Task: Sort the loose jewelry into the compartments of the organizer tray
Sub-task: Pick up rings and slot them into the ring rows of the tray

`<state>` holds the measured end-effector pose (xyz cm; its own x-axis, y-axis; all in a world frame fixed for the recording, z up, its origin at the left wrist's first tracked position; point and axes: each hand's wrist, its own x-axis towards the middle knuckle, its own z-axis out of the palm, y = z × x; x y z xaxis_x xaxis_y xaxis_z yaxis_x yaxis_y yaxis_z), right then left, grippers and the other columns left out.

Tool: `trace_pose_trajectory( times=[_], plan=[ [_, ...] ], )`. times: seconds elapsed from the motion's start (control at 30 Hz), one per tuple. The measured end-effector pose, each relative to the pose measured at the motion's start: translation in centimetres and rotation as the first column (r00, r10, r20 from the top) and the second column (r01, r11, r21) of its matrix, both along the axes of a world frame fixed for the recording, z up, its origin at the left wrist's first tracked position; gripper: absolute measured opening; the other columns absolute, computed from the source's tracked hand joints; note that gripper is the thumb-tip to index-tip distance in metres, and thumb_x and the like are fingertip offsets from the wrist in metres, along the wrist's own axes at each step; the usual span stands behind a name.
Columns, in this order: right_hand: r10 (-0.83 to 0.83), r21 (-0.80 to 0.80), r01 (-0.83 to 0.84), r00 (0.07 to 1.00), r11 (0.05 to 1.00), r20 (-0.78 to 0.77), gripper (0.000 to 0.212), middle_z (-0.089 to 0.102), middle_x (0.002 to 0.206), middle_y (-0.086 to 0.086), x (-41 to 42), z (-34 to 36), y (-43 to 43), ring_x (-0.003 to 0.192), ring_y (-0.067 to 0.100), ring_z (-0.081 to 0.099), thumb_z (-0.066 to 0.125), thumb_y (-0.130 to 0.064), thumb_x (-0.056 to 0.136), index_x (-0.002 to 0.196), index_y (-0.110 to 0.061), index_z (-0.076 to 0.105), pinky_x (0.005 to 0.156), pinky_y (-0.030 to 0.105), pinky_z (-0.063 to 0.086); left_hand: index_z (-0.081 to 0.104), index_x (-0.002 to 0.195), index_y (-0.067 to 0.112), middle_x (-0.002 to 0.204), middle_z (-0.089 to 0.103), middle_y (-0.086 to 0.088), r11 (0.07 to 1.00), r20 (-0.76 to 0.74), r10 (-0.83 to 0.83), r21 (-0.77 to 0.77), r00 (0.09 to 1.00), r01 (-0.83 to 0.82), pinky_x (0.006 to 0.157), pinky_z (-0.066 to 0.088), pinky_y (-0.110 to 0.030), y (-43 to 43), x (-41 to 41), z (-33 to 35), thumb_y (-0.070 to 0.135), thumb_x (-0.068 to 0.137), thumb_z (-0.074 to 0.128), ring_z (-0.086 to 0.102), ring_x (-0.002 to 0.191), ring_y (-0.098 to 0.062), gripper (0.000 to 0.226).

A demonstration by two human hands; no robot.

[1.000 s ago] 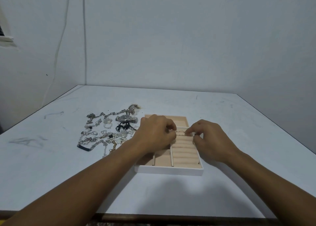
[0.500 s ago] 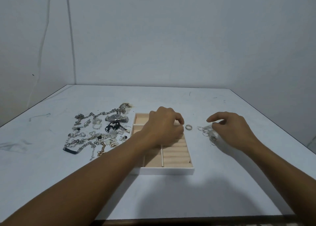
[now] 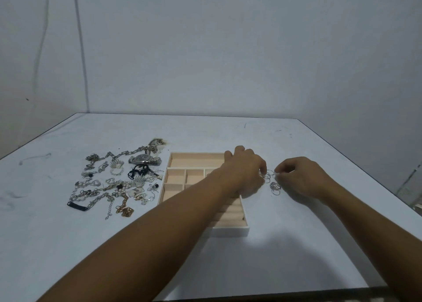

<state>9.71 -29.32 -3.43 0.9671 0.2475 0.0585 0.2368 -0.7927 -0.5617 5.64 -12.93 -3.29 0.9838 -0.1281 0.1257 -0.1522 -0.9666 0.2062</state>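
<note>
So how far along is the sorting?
Barely started: the tray looks bare wherever it shows. In hand: left hand and right hand are at the rings beside it, the right seemingly pinching one. Left: the whole heap of chains and the watch on the tray's other side.

A white table (image 3: 228, 267) fills the lower half of the frame, and its top shows some dark scuffs near the left edge and the far edge. At its middle lies a white organizer tray (image 3: 230, 231) with beige compartments, and left of it is spread a loose heap of jewelry (image 3: 109, 185): silver chains, a silver watch (image 3: 145, 159) just beside the tray's far left corner, and a gold-coloured chain (image 3: 124, 209) at the near side. A few small rings (image 3: 275, 186) lie right of the tray, near its far end.
</note>
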Motion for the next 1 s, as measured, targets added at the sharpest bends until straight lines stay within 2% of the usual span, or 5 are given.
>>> trace_pose_trajectory(
  times=[0.3,0.47,0.7,0.9,1.0],
  plan=[
    [0.005,-0.046,-0.003,0.999,0.999,0.043,0.006,0.067,0.081,-0.006,0.3,-0.5,0.7,0.073,0.004,0.058,0.064,-0.018,0.084,0.081,-0.021,0.068,0.056,0.019,0.038,0.065,0.109,0.040,0.126,0.050,-0.001,0.999,0.005,-0.048,-0.010,0.999,0.048,0.096,0.024,-0.045,-0.3,1.0,-0.2,0.033,0.090,0.059,0.026,0.130,-0.027,0.022],
    [-0.009,-0.061,0.012,0.999,0.998,0.047,0.007,0.067,0.078,-0.005,0.5,-0.6,0.7,0.071,0.007,0.058,0.067,-0.021,0.085,0.080,-0.016,0.068,0.055,0.020,0.038,0.066,0.106,0.039,0.127,0.049,-0.002,0.998,-0.019,-0.065,0.000,0.998,0.065,0.095,0.024,-0.045,-0.2,1.4,-0.1,0.031,0.089,0.063,0.025,0.130,-0.028,0.019],
    [-0.032,-0.048,0.034,0.998,0.998,0.054,0.012,0.064,0.076,-0.006,0.3,-0.6,0.7,0.068,0.004,0.054,0.071,-0.021,0.085,0.082,-0.011,0.064,0.054,0.020,0.035,0.063,0.096,0.029,0.112,0.053,-0.001,0.999,0.007,-0.041,-0.024,0.999,0.041,0.083,0.023,-0.040,-0.3,1.9,-0.5,0.030,0.087,0.066,0.030,0.123,-0.026,0.010],
    [-0.024,0.001,0.024,0.996,1.000,0.080,0.014,0.061,0.071,-0.007,-0.3,-0.5,0.7,0.065,0.004,0.053,0.072,-0.016,0.082,0.076,-0.015,0.060,0.054,0.019,0.034,0.058,0.099,0.025,0.111,0.054,-0.001,0.999,0.027,-0.032,-0.033,0.999,0.033,0.087,0.027,-0.041,-0.6,1.6,-0.8,0.030,0.088,0.063,0.034,0.121,-0.025,0.013],
    [-0.021,0.036,0.017,0.995,0.999,0.094,0.012,0.063,0.068,-0.005,-0.4,-0.1,0.6,0.065,0.008,0.055,0.073,-0.014,0.080,0.073,-0.014,0.063,0.055,0.020,0.037,0.054,0.091,0.027,0.108,0.056,0.001,0.999,0.062,-0.038,-0.019,0.997,0.039,0.088,0.029,-0.041,-0.7,1.3,-0.8,0.027,0.089,0.060,0.037,0.117,-0.024,0.006]
  ],
)
